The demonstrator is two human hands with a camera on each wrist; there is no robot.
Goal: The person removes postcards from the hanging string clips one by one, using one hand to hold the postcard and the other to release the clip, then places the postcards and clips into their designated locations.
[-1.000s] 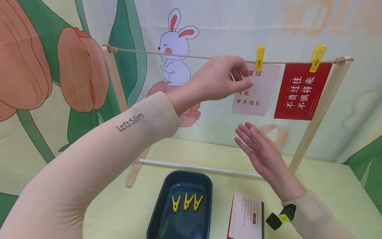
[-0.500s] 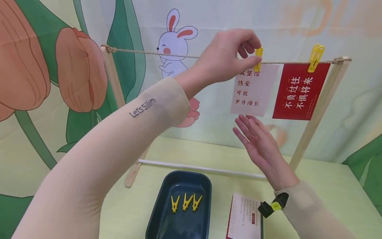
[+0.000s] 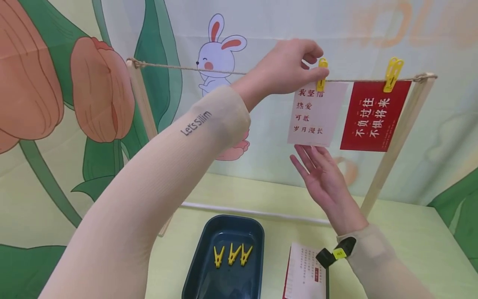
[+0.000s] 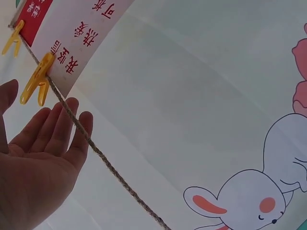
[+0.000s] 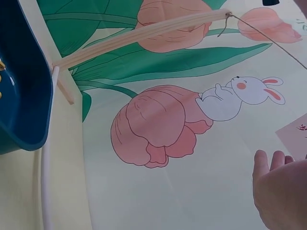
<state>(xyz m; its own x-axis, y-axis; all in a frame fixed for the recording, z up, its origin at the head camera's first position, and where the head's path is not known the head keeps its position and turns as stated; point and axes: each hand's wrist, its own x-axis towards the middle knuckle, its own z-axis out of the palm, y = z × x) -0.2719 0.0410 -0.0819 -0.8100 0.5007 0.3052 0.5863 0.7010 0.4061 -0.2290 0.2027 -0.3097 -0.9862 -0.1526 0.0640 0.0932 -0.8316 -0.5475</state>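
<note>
A yellow clothespin [image 3: 320, 86] clips a pale pink card [image 3: 317, 116] with dark writing to a twine line [image 3: 171, 66]. My left hand [image 3: 287, 66] is beside this clothespin, its thumb overlapping it in the head view. In the left wrist view, a gap shows between the left hand [image 4: 43, 163] and the clothespin [image 4: 41, 79], the fingers loosely bent behind the twine. Just below the card's lower edge, my right hand [image 3: 325, 182] is palm up with extended fingers, holding nothing. Another yellow clothespin [image 3: 393, 74] fastens a red card [image 3: 373, 120] farther right.
Wooden posts [image 3: 396, 149] and a white rod [image 3: 254, 213] form the frame carrying the line. On the table, a dark blue tray [image 3: 260, 265] contains 3 yellow clothespins [image 3: 231, 254]. Beside it lies a stack of cards [image 3: 304, 270]. A printed backdrop [image 3: 261, 25] hangs behind.
My left hand has moved right and up along the line to the clothespin on the pink card. My right hand has risen slightly to that card's lower edge.
</note>
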